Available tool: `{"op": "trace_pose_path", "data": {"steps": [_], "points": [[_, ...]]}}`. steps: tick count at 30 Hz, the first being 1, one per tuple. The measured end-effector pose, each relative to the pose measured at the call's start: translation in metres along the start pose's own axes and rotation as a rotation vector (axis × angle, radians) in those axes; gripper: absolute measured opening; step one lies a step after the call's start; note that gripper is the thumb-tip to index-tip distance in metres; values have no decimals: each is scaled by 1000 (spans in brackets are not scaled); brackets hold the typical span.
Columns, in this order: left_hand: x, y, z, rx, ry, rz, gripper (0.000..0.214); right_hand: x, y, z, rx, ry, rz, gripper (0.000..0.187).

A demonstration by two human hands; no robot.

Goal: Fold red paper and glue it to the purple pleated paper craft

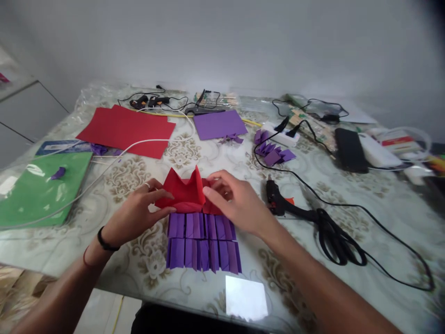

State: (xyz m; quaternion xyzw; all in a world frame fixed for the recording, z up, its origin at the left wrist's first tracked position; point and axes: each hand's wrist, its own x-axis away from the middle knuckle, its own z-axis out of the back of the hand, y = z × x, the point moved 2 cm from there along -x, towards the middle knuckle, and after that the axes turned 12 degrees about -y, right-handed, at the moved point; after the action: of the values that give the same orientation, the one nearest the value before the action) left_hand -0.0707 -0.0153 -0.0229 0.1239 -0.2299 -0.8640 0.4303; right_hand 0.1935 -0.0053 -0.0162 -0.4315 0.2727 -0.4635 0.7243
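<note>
Tabletop [194, 294] bears green sheets [48, 192] in clear plastic [9, 185]; hands [134, 208] [239, 199] touch red paper [186, 191].

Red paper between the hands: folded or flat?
Folded: peaked flaps of the red paper stand up between the left hand and right hand.

Matt, smooth-looking paper in the red piece [186, 194] at the middle and in the purple strips [189, 253] just nearer. Matt paper again in the red sheets [128, 130] far left and the purple sheet [219, 123] far middle. Glossy, plastic-wrapped look on the green sheets [45, 195] at left. Smooth black plastic in the glue gun [274, 199] and scissor handles [324, 221] at right. Glossy, light-reflecting finish across the tabletop [149, 278]
</note>
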Motion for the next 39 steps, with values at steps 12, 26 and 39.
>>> {"op": "trace_pose_path", "data": {"steps": [12, 26, 39], "points": [[-19, 17, -9, -64, -4, 88, 12, -7, 10, -21, -387, -168, -158, 45], [-33, 23, -27, -6, 12, 160, 19, -21, 30, -32, -97, -178, -69, 24], [-45, 24, -22, -47, -12, 221, 9, -17, 7, -25, 18, -79, -59, 17]]}}
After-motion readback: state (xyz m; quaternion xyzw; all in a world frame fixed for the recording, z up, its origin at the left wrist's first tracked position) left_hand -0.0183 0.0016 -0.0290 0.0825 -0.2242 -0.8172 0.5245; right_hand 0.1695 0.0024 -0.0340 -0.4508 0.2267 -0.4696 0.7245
